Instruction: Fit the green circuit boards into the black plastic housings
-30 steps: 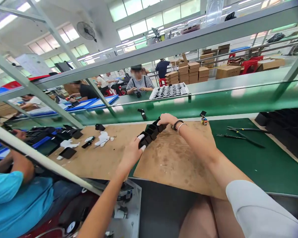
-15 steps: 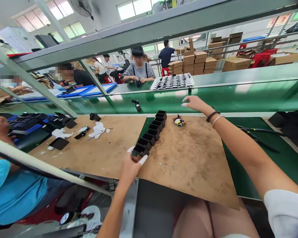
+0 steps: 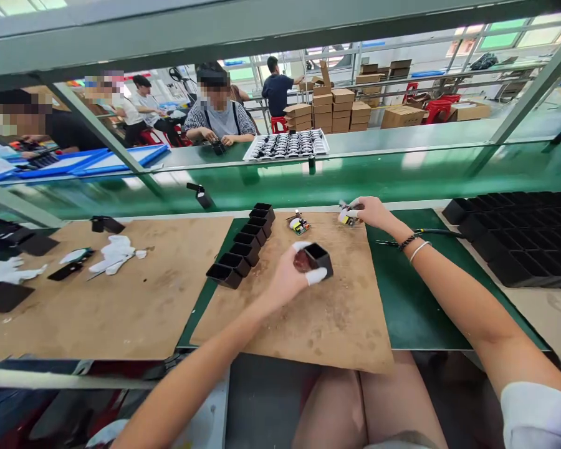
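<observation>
My left hand (image 3: 295, 269), with white coverings on its fingertips, is closed around a black open-topped box (image 3: 318, 259) tilted above the cardboard sheet. Farther off to the right, my right hand (image 3: 367, 211) pinches a small circuit board (image 3: 348, 215) with a white round part and a yellow component. A second circuit board (image 3: 300, 225) of the same look lies at the far edge of the cardboard, left of my right hand. To the left of my left hand runs a slanting row of black boxes (image 3: 244, 249), their open tops facing up.
Stacked black boxes (image 3: 518, 240) fill the right side. Pliers (image 3: 393, 242) lie under my right forearm. White gloves (image 3: 115, 254) rest on the left cardboard sheet (image 3: 159, 305). A black piece (image 3: 200, 195) sits on the green conveyor belt (image 3: 271, 187); a co-worker (image 3: 220, 112) sits beyond it.
My left hand has lifted the nearest box from the row and carried it right. My right hand has come down and taken hold of a circuit board. The view has shifted right.
</observation>
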Action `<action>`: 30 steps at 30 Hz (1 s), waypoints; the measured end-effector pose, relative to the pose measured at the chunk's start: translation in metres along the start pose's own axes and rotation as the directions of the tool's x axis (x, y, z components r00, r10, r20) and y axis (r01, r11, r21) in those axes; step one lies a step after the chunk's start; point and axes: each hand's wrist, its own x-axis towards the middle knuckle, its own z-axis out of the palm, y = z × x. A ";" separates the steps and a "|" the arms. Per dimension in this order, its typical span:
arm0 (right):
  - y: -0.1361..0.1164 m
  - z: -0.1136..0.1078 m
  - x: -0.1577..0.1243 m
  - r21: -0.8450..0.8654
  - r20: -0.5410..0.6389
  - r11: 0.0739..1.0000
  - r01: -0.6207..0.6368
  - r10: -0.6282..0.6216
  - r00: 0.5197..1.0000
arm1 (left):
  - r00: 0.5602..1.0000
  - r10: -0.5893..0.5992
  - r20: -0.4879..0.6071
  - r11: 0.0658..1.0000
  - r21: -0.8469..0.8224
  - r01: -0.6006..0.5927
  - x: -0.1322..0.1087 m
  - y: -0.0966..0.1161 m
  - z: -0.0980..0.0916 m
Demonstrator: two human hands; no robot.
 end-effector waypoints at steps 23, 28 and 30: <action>-0.004 -0.019 -0.039 0.686 0.364 0.701 -0.196 -0.098 0.926 | 0.884 0.396 0.250 0.906 0.047 -0.420 0.043 -0.015 0.003; -0.003 -0.012 -0.087 0.898 0.164 0.427 -0.110 -0.091 0.982 | 0.903 0.318 0.287 0.934 0.072 -0.351 0.034 -0.013 0.013; -0.011 -0.009 -0.104 0.902 0.053 0.431 0.006 -0.125 0.991 | 0.900 0.366 0.239 0.909 0.118 -0.401 0.028 -0.010 0.017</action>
